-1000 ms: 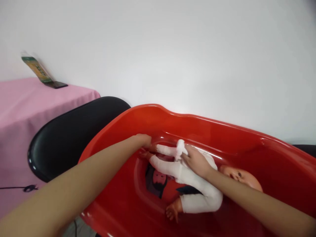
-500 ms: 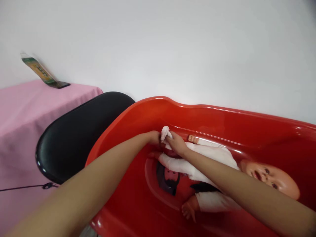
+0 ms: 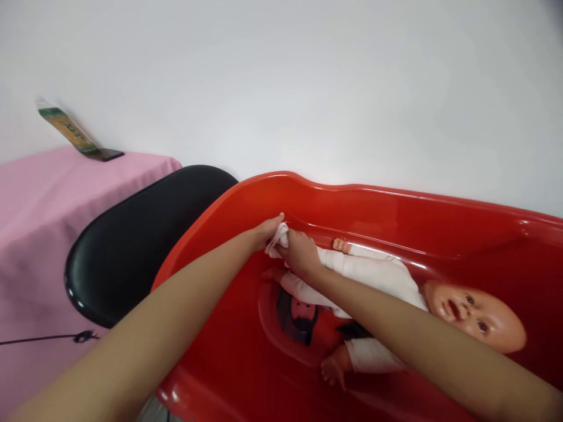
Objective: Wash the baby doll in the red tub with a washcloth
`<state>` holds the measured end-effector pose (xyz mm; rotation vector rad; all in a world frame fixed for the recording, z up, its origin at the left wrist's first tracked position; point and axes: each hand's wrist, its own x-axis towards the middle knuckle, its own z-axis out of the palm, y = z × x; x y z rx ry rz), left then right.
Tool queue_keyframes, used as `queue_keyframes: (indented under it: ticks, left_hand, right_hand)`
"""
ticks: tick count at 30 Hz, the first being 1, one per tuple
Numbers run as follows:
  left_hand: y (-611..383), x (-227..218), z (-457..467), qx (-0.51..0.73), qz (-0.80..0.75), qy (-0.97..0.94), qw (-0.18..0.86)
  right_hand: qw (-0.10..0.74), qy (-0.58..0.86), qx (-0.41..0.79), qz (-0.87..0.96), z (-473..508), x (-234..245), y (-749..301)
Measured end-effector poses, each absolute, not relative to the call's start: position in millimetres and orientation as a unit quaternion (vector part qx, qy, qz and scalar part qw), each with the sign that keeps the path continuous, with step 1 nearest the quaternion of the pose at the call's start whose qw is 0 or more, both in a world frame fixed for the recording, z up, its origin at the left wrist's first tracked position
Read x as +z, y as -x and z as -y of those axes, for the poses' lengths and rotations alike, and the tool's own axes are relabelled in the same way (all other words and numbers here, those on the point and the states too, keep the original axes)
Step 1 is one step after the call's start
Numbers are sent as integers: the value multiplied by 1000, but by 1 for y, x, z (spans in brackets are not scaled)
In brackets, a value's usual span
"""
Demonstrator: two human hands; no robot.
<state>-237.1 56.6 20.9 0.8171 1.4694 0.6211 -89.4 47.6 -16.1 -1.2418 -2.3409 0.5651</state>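
A baby doll in white clothing lies on its back in a red baby bathtub, its head toward the right. Over the doll's leg end, my left hand is closed on a bunched white cloth, thumb pointing up. My right hand grips the same cloth from the other side, fingers curled. Whether this cloth is separate or part of the doll's clothing, I cannot tell. One bare doll foot sticks out below my hands; the other foot is hidden.
Left of the tub stands a black padded seat. Beyond it a pink-covered table holds a green and yellow packet and a dark flat object. A black cord crosses at lower left. A white wall rises behind.
Both hands have shifted slightly left with the cloth. My left thumb now points up, and my right hand has turned so its knuckles show.
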Motion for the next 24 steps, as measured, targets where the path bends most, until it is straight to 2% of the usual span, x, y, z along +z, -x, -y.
queue_keyframes:
  ticks: [9, 19, 21, 24]
  left_hand:
    - [237, 2, -58, 269, -682, -323, 599]
    - [235, 7, -59, 281, -676, -326, 599]
    - [235, 6, -58, 292, -679, -326, 590]
    - [237, 1, -55, 303, -673, -343, 581]
  right_hand:
    - [190, 459, 215, 841, -47, -23, 104]
    - [200, 480, 191, 833, -48, -27, 113]
    - [224, 479, 227, 818, -50, -25, 113]
    - [304, 468, 303, 772, -54, -23, 97]
